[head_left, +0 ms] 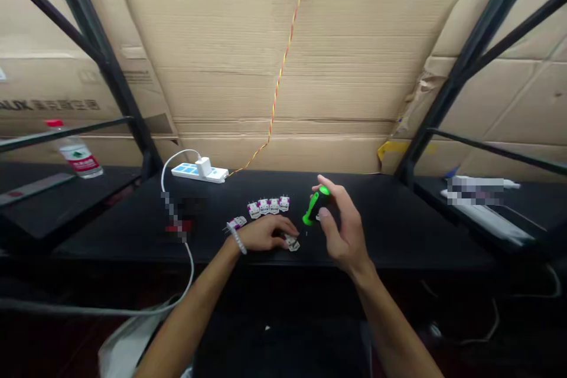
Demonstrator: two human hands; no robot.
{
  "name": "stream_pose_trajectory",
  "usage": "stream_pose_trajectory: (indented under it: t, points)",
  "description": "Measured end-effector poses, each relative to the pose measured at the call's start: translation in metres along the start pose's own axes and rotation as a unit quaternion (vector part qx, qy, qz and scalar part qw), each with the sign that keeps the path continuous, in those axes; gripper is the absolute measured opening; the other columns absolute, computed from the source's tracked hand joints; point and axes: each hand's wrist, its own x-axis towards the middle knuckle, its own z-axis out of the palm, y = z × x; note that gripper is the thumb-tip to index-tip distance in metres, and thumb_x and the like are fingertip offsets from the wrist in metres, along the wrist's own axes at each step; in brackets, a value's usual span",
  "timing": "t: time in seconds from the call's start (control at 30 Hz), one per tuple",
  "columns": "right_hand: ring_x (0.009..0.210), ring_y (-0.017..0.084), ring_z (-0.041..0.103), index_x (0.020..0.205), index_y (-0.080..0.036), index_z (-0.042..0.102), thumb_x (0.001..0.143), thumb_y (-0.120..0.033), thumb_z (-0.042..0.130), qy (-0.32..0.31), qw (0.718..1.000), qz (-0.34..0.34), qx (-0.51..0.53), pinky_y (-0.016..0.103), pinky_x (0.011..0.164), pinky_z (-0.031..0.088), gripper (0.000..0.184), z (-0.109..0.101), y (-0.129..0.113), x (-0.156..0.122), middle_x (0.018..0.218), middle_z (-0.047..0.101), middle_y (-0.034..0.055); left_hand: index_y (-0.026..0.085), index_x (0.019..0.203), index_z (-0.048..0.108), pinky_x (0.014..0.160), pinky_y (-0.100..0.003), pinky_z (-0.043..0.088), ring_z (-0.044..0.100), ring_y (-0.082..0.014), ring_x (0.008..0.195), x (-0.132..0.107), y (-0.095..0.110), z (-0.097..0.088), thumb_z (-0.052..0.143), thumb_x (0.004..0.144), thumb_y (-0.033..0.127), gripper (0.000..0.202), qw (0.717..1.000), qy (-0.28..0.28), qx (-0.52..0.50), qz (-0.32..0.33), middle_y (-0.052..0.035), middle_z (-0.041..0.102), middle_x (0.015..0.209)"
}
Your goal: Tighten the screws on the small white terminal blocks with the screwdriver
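Observation:
My right hand (343, 227) holds a green-and-black screwdriver (315, 207) between thumb and fingers, its handle tilted and its lower end pointing down to the left. My left hand (268, 233) rests on the black table, fingers closed on a small white block (292, 243) that looks like a switch or terminal part. The screwdriver's end is close to this block; whether they touch I cannot tell. Behind my left hand stands a row of several white-and-purple blocks (269, 207). Another such block (236, 222) lies by my left wrist. A small pale piece shows partly behind my right thumb.
A white power strip (212, 175) with a plugged-in charger sits at the back left, its white cable (191, 260) crossing the table's left side. A twisted red-yellow wire (279, 80) runs up the cardboard wall (354, 59). Black metal posts flank both sides; a water bottle (80, 156) stands left.

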Motion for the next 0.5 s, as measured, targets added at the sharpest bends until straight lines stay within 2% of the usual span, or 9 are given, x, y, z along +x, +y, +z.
stream_pose_trajectory:
  t: [0.13, 0.2, 0.33, 0.4, 0.5]
  points:
    - [0.094, 0.024, 0.066, 0.140, -0.025, 0.062, 0.094, -0.028, 0.071, 0.031, 0.999, -0.006, -0.041, 0.041, 0.081, 0.060, 0.047, 0.0035, 0.0007, 0.0000, 0.114, 0.065, 0.0090, 0.020, 0.114, 0.083, 0.106, -0.037, 0.055, 0.073, -0.0242, 0.114, 0.0002, -0.0018, 0.0006, 0.085, 0.086, 0.019, 0.028, 1.000, 0.007, 0.006, 0.001, -0.0103, 0.079, 0.124]
    - [0.094, 0.023, 0.067, 0.146, -0.026, 0.059, 0.097, -0.026, 0.067, 0.029, 0.999, 0.007, -0.026, 0.041, 0.083, 0.060, 0.051, 0.0053, 0.0030, -0.0015, 0.115, 0.066, 0.0087, 0.020, 0.115, 0.082, 0.107, -0.037, 0.054, 0.073, -0.0241, 0.115, 0.0002, -0.0011, 0.0004, 0.085, 0.087, 0.019, 0.029, 1.000, 0.005, 0.004, 0.002, -0.0102, 0.079, 0.124]
    - [0.108, 0.025, 0.070, 0.161, -0.026, 0.043, 0.102, -0.024, 0.056, 0.006, 0.999, 0.024, 0.021, 0.045, 0.095, 0.061, 0.060, 0.0051, 0.0055, -0.0046, 0.128, 0.068, 0.0111, 0.020, 0.117, 0.082, 0.106, -0.037, 0.055, 0.073, -0.0239, 0.114, -0.0001, 0.0017, -0.0005, 0.084, 0.089, 0.022, 0.029, 1.000, -0.001, 0.001, 0.004, -0.0111, 0.078, 0.124]
    - [0.110, 0.026, 0.070, 0.158, -0.026, 0.046, 0.101, -0.025, 0.057, 0.005, 1.000, 0.012, 0.011, 0.046, 0.094, 0.061, 0.059, 0.0040, 0.0038, -0.0039, 0.128, 0.069, 0.0116, 0.021, 0.115, 0.083, 0.107, -0.037, 0.054, 0.072, -0.0236, 0.114, -0.0003, 0.0027, -0.0009, 0.083, 0.090, 0.023, 0.024, 1.000, -0.005, 0.004, 0.012, -0.0111, 0.077, 0.125]
    - [0.100, 0.025, 0.067, 0.145, -0.025, 0.059, 0.095, -0.028, 0.069, 0.023, 0.999, -0.008, -0.038, 0.043, 0.086, 0.061, 0.051, 0.0029, 0.0005, -0.0009, 0.119, 0.067, 0.0106, 0.022, 0.110, 0.085, 0.107, -0.036, 0.053, 0.072, -0.0229, 0.114, -0.0008, 0.0038, -0.0011, 0.081, 0.092, 0.022, 0.019, 1.000, -0.010, 0.013, 0.025, -0.0106, 0.076, 0.125]
